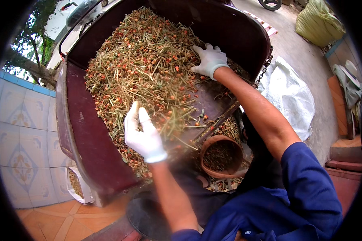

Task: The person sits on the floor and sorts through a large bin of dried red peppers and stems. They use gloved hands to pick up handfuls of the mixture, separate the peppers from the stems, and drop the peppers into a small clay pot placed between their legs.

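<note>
A heap of dried plant stems mixed with small orange-red fruits (144,57) fills much of a dark maroon metal cargo bed (87,117). My left hand (145,132), in a white glove, hovers over the near side of the heap with thumb and finger apart. Just right of it, loose stems (175,123) are blurred by motion. At the heap's right edge, my right hand (210,60), also white-gloved, rests with fingers spread on the stems. Its fingertips are partly sunk among them. Below the bed's edge stands a round brown container (221,156) with dark plant bits inside.
A chain (264,70) hangs at the bed's right corner. White plastic sheeting (289,96) lies on the concrete to the right, with a bulging yellow-green sack (319,24) farther back. A tiled wall (24,135) and a white bag of plant matter (77,185) stand on the left.
</note>
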{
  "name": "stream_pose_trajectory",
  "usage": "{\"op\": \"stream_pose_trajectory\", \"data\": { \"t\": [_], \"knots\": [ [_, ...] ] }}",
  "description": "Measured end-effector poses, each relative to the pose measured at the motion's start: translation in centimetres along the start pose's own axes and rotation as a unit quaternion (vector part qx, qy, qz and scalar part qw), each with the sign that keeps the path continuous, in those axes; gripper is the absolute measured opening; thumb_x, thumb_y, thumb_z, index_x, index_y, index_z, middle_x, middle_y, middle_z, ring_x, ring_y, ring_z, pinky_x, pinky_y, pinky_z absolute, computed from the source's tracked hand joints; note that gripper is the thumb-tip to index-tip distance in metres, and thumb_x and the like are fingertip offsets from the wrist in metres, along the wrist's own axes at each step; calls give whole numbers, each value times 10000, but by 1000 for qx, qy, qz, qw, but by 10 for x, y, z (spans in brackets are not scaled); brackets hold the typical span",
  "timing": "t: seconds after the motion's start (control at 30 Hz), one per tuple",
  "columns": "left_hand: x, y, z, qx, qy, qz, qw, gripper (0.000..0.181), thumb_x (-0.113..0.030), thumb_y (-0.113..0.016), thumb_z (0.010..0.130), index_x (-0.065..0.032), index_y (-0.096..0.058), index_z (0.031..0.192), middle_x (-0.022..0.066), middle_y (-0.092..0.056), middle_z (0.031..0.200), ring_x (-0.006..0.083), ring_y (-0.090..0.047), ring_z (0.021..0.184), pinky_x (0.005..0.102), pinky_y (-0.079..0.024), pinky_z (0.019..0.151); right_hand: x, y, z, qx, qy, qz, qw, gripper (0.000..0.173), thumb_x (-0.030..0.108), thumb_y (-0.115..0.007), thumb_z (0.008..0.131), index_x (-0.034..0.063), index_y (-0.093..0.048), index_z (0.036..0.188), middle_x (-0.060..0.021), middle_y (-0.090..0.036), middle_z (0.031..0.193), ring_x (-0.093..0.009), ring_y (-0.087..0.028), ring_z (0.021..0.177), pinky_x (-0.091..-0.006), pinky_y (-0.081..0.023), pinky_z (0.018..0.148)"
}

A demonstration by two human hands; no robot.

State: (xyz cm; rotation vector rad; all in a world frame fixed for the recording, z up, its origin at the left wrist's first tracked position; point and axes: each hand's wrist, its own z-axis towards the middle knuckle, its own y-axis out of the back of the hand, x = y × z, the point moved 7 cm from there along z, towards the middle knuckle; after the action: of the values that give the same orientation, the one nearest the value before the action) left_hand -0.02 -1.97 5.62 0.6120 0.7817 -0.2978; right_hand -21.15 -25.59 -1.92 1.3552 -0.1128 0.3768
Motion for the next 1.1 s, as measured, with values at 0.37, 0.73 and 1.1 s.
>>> {"op": "stream_pose_trajectory", "data": {
  "t": [0.37, 0.73, 1.1],
  "knots": [
    [-2, -1, -2, 5, -13, 13, 1000, 253, -104, -633, 972, 25, -715, 1174, 135, -746, 1108, 211, -697, 1004, 339, -526, 918, -5, 1, 0, 11, -13, 20, 1000, 418, 323, -751, 741, 148, -672, 1113, -156, -612, 1168, -383, -635, 1053, -485, -537, 863],
    [-4, -6, -2, -1, -29, 2, 1000, 226, -77, -648, 956, 18, -725, 1146, 126, -739, 1076, 201, -698, 964, 322, -535, 881, -17, 3, 2, 2, 8, 63, 998, 380, 288, -690, 734, 162, -685, 1092, -180, -642, 1141, -391, -667, 978, -493, -538, 827],
    [-10, 0, 0, -14, -32, -9, 999, 211, -97, -651, 946, 12, -744, 1101, 132, -750, 1060, 228, -711, 978, 343, -537, 900, -27, 14, 4, 23, -40, 117, 992, 526, 350, -724, 709, 162, -703, 1200, -159, -687, 1205, -338, -654, 1109, -432, -521, 938]
  ]
}}
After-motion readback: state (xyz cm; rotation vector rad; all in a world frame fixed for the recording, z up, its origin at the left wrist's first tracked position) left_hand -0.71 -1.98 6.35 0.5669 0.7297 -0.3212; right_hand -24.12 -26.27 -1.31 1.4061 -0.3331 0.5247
